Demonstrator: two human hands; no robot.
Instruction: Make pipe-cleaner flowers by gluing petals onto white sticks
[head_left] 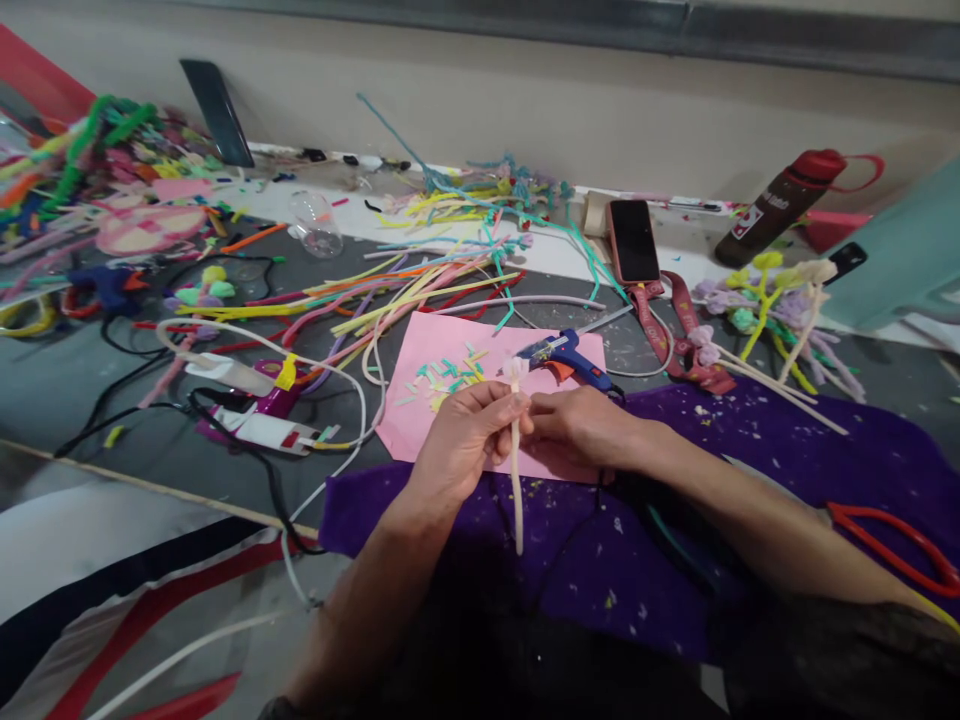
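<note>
Both hands meet just in front of the pink paper sheet [457,375], pinching a cream pipe cleaner stem [517,480] near its top. The left hand [461,440] is closed around the stem from the left, thumb and fingers pressed together on it; the right hand [577,428] comes in from the other side with its fingertips closed against the same spot. The stem hangs upright from this pinch, its free end dangling over the purple cloth [750,470] that lies nearer the person than the pink sheet.

The stem is thin, pale and fuzzy, mostly straight, with a small bunched tuft [514,369] at its top, above the fingers; it looks like a little bud or flower head, though the view is too soft to be sure how it is wound.

The step in hand seems to be shaping or tightening that tuft onto the stem. The next move would call for a steady grip by one hand below the tuft while the other twists or presses the fibres, keeping the stem from bending.

A blue glue gun [564,356] lies on the pink sheet's far right corner, just beyond the hands. Short coloured clippings [446,378] are scattered on the sheet, and loose pipe cleaners [397,285] spread over the tabletop [90,400] beyond its left side.
</note>
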